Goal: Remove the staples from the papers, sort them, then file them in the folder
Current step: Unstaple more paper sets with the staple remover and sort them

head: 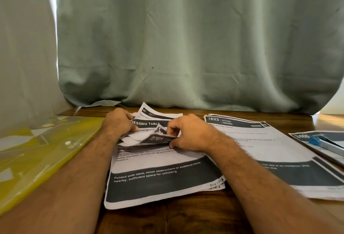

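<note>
On the near part of the wooden table [186, 219] lies the middle stack of papers [160, 183], its dark band facing up. At its far end the right hand [188, 135] pinches the curled-over top corners [158, 138], while the left hand [119, 122] curls its fingers on the sheets beside it. A yellow folder [37, 152] lies left; a second stack [260, 146] lies right. A green curtain [186, 47] hangs behind.
</note>
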Action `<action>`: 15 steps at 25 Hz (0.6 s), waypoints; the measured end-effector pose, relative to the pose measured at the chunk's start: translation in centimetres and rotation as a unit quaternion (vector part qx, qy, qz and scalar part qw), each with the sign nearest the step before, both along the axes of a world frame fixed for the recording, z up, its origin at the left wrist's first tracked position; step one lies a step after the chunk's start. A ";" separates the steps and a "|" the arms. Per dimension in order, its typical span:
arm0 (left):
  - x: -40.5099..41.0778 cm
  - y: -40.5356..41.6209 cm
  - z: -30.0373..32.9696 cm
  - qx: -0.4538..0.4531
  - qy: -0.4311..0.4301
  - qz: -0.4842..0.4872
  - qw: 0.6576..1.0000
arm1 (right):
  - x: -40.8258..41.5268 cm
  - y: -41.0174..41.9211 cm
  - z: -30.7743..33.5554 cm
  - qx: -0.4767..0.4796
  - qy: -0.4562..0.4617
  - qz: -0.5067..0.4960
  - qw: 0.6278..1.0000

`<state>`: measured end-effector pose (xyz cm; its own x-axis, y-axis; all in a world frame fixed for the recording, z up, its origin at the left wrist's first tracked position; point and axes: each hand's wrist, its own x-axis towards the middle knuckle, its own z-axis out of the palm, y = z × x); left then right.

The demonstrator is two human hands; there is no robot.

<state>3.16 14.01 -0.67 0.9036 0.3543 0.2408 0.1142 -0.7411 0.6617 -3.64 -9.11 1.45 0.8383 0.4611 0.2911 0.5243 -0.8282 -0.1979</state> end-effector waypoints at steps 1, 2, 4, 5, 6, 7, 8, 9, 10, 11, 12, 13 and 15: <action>-0.1 0.0 0.2 -0.022 -0.006 0.007 1.000 | 0.0 0.0 0.0 0.017 0.004 0.005 1.000; -0.2 0.0 0.4 -0.047 -0.009 0.009 0.999 | -0.1 0.0 0.0 0.036 0.011 0.010 0.999; -0.3 0.1 0.7 -0.106 -0.004 0.002 0.994 | -0.2 0.1 0.0 0.049 0.014 0.018 0.999; -0.6 0.1 0.8 -0.136 0.005 -0.006 0.991 | -0.1 0.1 -0.1 0.037 0.002 0.020 0.999; -1.0 0.0 0.9 -0.165 0.015 -0.015 0.986 | 0.1 0.1 -0.1 0.025 -0.016 0.020 0.999; -1.4 0.0 1.1 -0.190 0.023 -0.023 0.981 | 0.2 0.1 -0.1 0.027 -0.035 0.018 0.999; -1.6 0.1 1.2 -0.199 0.013 -0.028 0.979 | 0.3 0.1 -0.1 0.048 -0.047 0.015 0.998; -1.7 0.2 1.4 -0.196 -0.021 -0.027 0.980 | 0.4 0.1 -0.1 0.082 -0.052 0.013 0.995; -1.8 0.2 1.6 -0.188 -0.076 -0.019 0.979 | 0.5 0.1 -0.2 0.122 -0.058 0.013 0.991; -1.9 0.0 2.0 -0.186 -0.141 -0.010 0.972 | 0.6 0.2 -0.2 0.159 -0.066 0.015 0.985; -2.1 -0.3 2.4 -0.200 -0.196 -0.012 0.960 | 0.7 0.2 -0.3 0.185 -0.075 0.016 0.980; -2.2 -0.5 2.7 -0.226 -0.227 -0.028 0.947 | 0.9 0.3 -0.4 0.198 -0.083 0.014 0.977; -2.4 -1.1 2.8 -0.244 -0.204 -0.060 0.946 | 1.0 0.3 -0.4 0.196 -0.094 0.006 0.976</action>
<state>0.72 12.89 2.18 0.8113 0.4148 0.4120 -0.2896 -0.3271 0.8995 -2.68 -8.80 1.07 0.7484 0.2925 0.5953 0.5911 -0.7013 -0.3985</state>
